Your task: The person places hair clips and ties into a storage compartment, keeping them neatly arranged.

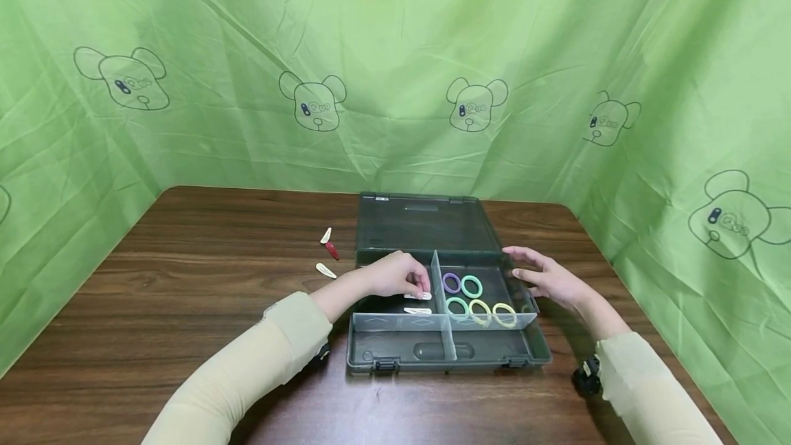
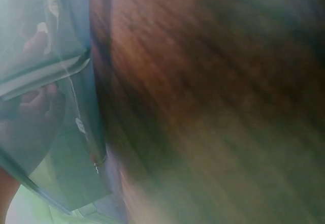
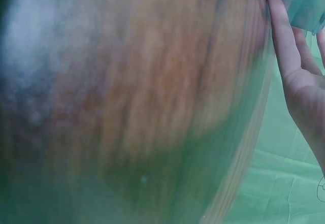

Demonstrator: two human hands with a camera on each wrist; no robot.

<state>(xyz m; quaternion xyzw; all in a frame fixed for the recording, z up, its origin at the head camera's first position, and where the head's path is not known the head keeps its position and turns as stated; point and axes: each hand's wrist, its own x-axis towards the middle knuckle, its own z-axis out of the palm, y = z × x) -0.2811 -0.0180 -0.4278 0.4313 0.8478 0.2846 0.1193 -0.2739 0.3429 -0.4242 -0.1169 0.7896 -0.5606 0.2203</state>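
Note:
My left hand (image 1: pixel 395 275) reaches into the left compartment of an open, see-through grey plastic box (image 1: pixel 395 364) and pinches a white snap hair clip (image 1: pixel 426 296). Another white hair clip (image 1: pixel 417 311) lies just in front of it, along the divider. My right hand (image 1: pixel 553 283) rests at the box's right side, fingers extended and thumb near the rim; in the right wrist view the fingers (image 3: pixel 283 36) touch the box wall. In the right compartment lie a purple hair tie (image 1: pixel 452 283), green ones (image 1: pixel 472 287) and yellow ones (image 1: pixel 504 315).
Left of the box, a white clip (image 1: pixel 326 235), a red clip (image 1: pixel 332 250) and another white clip (image 1: pixel 325 270) lie on the wooden table (image 1: pixel 204 280). The box's lid (image 1: pixel 426 225) lies open behind it. Green cloth (image 1: pixel 395 33) hangs around the table.

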